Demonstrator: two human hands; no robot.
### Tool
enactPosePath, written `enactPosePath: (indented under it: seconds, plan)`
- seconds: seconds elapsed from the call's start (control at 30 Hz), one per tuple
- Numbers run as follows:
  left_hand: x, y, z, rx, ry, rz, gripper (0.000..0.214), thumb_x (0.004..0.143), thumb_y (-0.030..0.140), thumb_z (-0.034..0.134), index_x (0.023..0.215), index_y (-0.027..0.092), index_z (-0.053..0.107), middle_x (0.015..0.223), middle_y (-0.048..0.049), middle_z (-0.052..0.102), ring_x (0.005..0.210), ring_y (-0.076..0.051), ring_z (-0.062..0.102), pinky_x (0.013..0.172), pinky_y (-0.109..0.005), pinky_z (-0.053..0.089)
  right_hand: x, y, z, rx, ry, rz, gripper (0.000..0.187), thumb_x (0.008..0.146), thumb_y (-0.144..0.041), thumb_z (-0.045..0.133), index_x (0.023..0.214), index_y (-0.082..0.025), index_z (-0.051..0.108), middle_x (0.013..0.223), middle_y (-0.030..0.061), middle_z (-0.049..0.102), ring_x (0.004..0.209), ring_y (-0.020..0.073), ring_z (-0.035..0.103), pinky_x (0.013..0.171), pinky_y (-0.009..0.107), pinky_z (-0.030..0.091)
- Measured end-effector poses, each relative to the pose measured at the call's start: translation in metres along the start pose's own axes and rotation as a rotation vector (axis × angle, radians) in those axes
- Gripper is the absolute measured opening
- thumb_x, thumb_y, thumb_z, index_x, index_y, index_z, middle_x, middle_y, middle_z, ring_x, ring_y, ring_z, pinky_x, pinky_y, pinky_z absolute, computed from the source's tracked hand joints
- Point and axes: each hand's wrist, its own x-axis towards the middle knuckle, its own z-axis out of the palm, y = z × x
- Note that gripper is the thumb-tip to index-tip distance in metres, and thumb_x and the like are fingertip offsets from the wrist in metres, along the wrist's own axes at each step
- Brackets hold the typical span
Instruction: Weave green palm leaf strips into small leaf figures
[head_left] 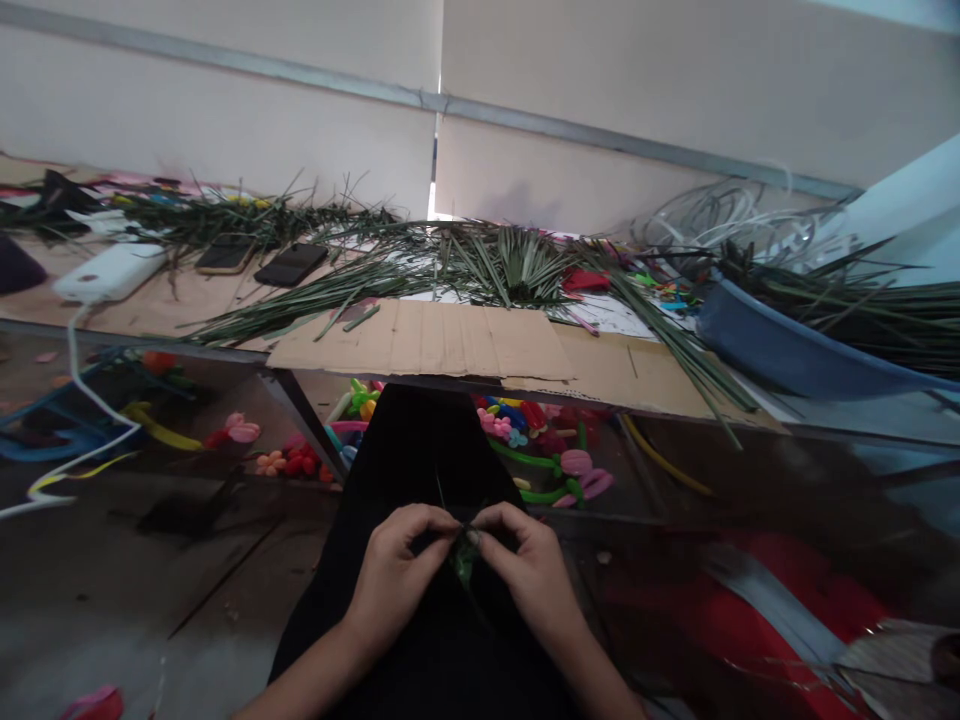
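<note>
Over the dark-clothed lap, both hands meet at a small folded piece of green leaf strip (463,562). My left hand (401,560) pinches it between thumb and forefinger from the left. From the other side, my right hand (525,555) grips it with thumb and forefinger close by. A thin strand sticks up above the fingertips. The fingers partly hide the piece, so its exact shape is unclear. On the table ahead lie bundles of long green leaf strips (322,290) and a fanned bunch (517,265).
Cardboard (420,340) covers the table's front edge. A blue basin (787,335) full of leaf strips stands right. Two phones (292,264) and a white power strip (112,272) lie left, its cable hanging down. Colourful twisted balloons (577,465) are under the table.
</note>
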Motion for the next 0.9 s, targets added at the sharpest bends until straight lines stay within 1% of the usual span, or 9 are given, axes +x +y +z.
enactPosePath:
  seconds: [0.07,0.17,0.23,0.3,0.4,0.5,0.63,0.83,0.9]
  plan:
    - [-0.001,-0.001,-0.001,0.018,0.001,-0.029,0.012,0.083,0.019,0.068,0.084,0.025,0.078,0.086,-0.0035,0.078,0.084,-0.023,0.072,0.079,-0.033,0.054,-0.003,-0.001,0.001,-0.149,0.067,-0.118,0.01,0.086,-0.017,0.066,0.08,-0.024,0.072,0.082,0.0025,0.07,0.083,0.0226,0.064,0.077,0.035,0.047]
    - [0.0,0.0,-0.002,0.02,-0.016,-0.081,0.009,0.085,0.025,0.069,0.084,0.024,0.078,0.083,-0.0031,0.077,0.083,-0.022,0.071,0.077,-0.031,0.053,-0.008,-0.001,0.001,-0.327,0.168,-0.3,0.015,0.085,-0.013,0.065,0.082,-0.026,0.072,0.092,0.0055,0.068,0.092,0.0253,0.062,0.083,0.039,0.047]
    - [0.0,0.002,-0.002,-0.004,-0.027,-0.119,0.011,0.086,0.027,0.068,0.083,0.023,0.077,0.082,-0.003,0.077,0.081,-0.022,0.07,0.074,-0.03,0.052,-0.01,-0.001,0.0,-0.392,0.2,-0.365,0.016,0.085,-0.012,0.065,0.085,-0.026,0.072,0.098,0.0068,0.067,0.097,0.0265,0.061,0.086,0.041,0.048]
    - [0.001,0.003,-0.003,-0.038,-0.028,-0.148,0.012,0.087,0.028,0.067,0.082,0.022,0.075,0.079,-0.0024,0.075,0.079,-0.021,0.069,0.072,-0.028,0.052,-0.013,-0.001,0.0,-0.421,0.196,-0.385,0.015,0.086,-0.012,0.064,0.085,-0.025,0.071,0.099,0.0071,0.066,0.098,0.0265,0.06,0.086,0.041,0.048]
    - [0.002,0.003,-0.004,-0.077,-0.017,-0.174,0.013,0.087,0.03,0.066,0.083,0.021,0.074,0.079,-0.0015,0.074,0.078,-0.02,0.068,0.07,-0.027,0.051,-0.014,-0.002,-0.002,-0.416,0.19,-0.373,0.015,0.088,-0.011,0.061,0.084,-0.024,0.069,0.098,0.007,0.065,0.097,0.0256,0.06,0.086,0.04,0.047]
    - [0.002,0.002,-0.004,-0.09,-0.012,-0.186,0.015,0.089,0.032,0.065,0.086,0.021,0.073,0.082,-0.0018,0.074,0.08,-0.02,0.067,0.073,-0.028,0.05,-0.014,-0.003,-0.004,-0.366,0.197,-0.346,0.014,0.088,-0.012,0.06,0.083,-0.024,0.067,0.097,0.0064,0.065,0.097,0.0251,0.06,0.086,0.039,0.046]
    - [0.001,0.003,-0.005,-0.122,-0.014,-0.184,0.015,0.09,0.034,0.064,0.088,0.021,0.072,0.087,-0.0031,0.075,0.085,-0.021,0.067,0.077,-0.029,0.05,-0.013,-0.001,-0.008,-0.219,0.202,-0.268,0.012,0.085,-0.015,0.062,0.078,-0.024,0.064,0.096,0.0054,0.065,0.096,0.0251,0.06,0.086,0.038,0.045]
    - [0.0,0.006,-0.006,-0.156,-0.013,-0.191,0.018,0.092,0.036,0.063,0.087,0.02,0.069,0.085,-0.0034,0.073,0.082,-0.021,0.066,0.075,-0.029,0.049,-0.014,0.003,-0.021,-0.021,0.194,-0.149,0.01,0.083,-0.02,0.063,0.074,-0.023,0.063,0.097,0.0054,0.064,0.097,0.0254,0.057,0.087,0.036,0.041]
    - [0.0,0.005,-0.007,-0.173,-0.017,-0.188,0.017,0.092,0.035,0.062,0.087,0.02,0.068,0.088,-0.0043,0.073,0.083,-0.021,0.066,0.076,-0.029,0.049,-0.015,0.005,-0.025,0.026,0.195,-0.118,0.01,0.082,-0.02,0.064,0.072,-0.023,0.062,0.097,0.0051,0.063,0.097,0.0253,0.056,0.087,0.036,0.04]
